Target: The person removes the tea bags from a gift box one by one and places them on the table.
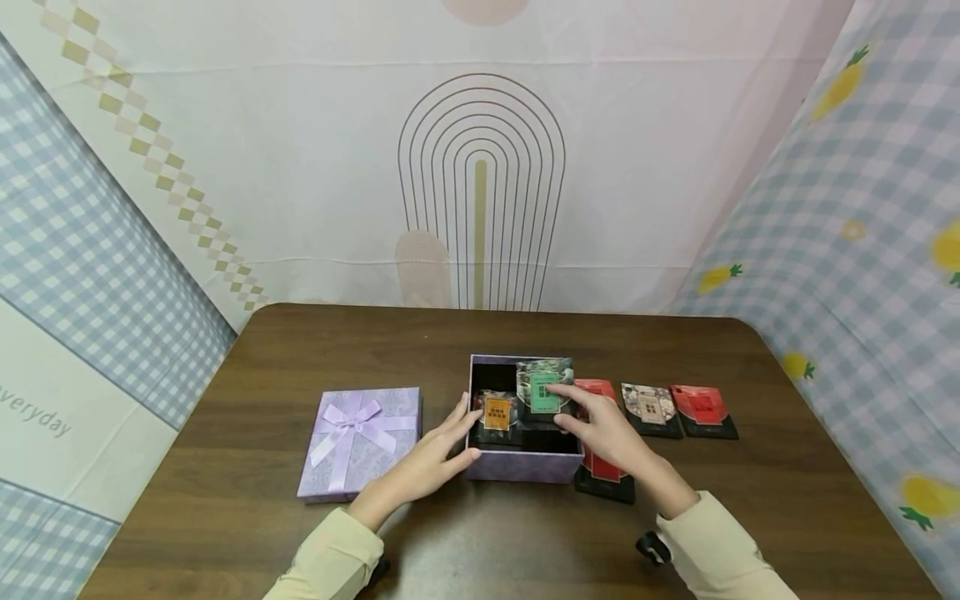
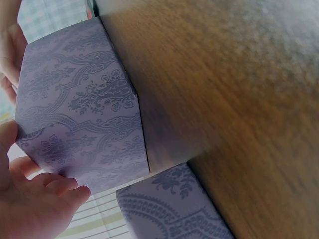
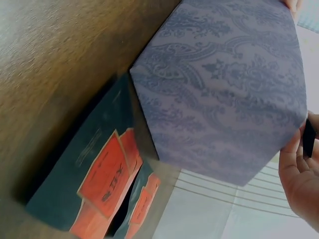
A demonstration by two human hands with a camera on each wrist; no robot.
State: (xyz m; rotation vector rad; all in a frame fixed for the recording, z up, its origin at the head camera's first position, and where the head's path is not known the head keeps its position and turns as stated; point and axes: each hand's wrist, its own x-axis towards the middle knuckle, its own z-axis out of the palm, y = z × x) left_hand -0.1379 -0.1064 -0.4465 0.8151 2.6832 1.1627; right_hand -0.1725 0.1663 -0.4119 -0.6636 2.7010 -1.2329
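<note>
An open purple patterned box [image 1: 525, 467] with a dark inside stands mid-table. In it lies a sachet with an orange label [image 1: 497, 414]. My right hand [image 1: 603, 425] holds a dark sachet with a green label [image 1: 544, 390] over the box's right half, index finger laid across its front. The right wrist view shows the sachet's dark edge between thumb and fingers. My left hand [image 1: 427, 457] rests against the box's left side, fingers extended along the wall and thumb near the front corner. In the left wrist view its fingertips [image 2: 77, 194] touch the patterned wall.
Left of the box lies its purple lid [image 1: 360, 442] with a ribbon bow. Red-labelled sachets [image 1: 604, 483] lie close against the box's right side. Farther right are a beige-labelled sachet [image 1: 651, 408] and another red one [image 1: 705, 410]. A patterned cloth [image 1: 330, 167] hangs behind the table.
</note>
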